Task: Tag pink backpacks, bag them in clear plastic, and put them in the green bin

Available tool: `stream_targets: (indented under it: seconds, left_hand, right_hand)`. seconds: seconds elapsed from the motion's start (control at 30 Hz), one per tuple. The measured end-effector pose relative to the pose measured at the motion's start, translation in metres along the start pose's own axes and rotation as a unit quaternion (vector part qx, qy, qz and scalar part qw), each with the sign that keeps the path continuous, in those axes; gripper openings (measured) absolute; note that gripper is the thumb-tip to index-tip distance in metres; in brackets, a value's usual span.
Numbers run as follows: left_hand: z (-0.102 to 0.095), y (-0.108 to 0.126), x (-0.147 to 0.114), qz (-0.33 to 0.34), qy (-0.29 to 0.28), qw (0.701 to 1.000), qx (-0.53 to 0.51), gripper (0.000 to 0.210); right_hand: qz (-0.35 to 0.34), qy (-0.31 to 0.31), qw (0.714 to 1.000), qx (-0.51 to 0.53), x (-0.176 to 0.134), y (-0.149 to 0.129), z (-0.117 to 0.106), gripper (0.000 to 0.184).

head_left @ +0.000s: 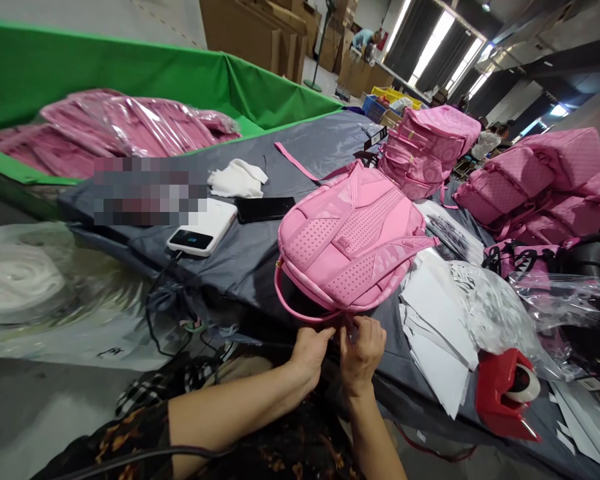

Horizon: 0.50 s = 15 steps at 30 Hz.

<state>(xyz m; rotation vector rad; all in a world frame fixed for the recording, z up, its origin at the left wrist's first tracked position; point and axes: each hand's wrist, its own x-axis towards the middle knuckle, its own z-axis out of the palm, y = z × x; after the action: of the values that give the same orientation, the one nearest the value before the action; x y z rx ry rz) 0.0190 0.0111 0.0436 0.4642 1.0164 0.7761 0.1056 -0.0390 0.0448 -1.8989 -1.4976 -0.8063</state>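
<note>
A pink backpack (353, 233) lies on the grey-covered table with its padded, perforated back panel and shoulder straps facing up. Its loop handle (300, 316) hangs toward me over the near table edge. Just below the handle, my left hand (311, 357) is closed, thumb and fingers pinched together. Close beside it, my right hand (363, 350) is also closed, fingers curled in toward the left one. Whatever lies between the fingertips is small and dark, too unclear to name. Both hands are right by the backpack's near end.
Left of the backpack lie a black phone (265, 209), a white power bank (203, 228) and a white cloth (237, 179). To the right are white paper sheets (437, 333), clear plastic bags (495, 307) and a red tape dispenser (497, 393). Stacked pink bags (425, 153) stand behind.
</note>
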Motion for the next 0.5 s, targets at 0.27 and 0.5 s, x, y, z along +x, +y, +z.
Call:
stream_targets:
  seconds: [0.27,0.5]
  left_hand:
    - [-0.010,0.006,-0.011,0.026,-0.066,0.997,-0.007,0.037]
    - [-0.002,0.015,-0.013,0.035,-0.059,0.998,0.006,0.030]
  right_hand:
    - [-0.107,-0.050,0.992,-0.055,0.000,0.009,-0.007,0.016]
    - [-0.109,-0.059,0.990,-0.075,0.002,0.001,-0.011,0.017]
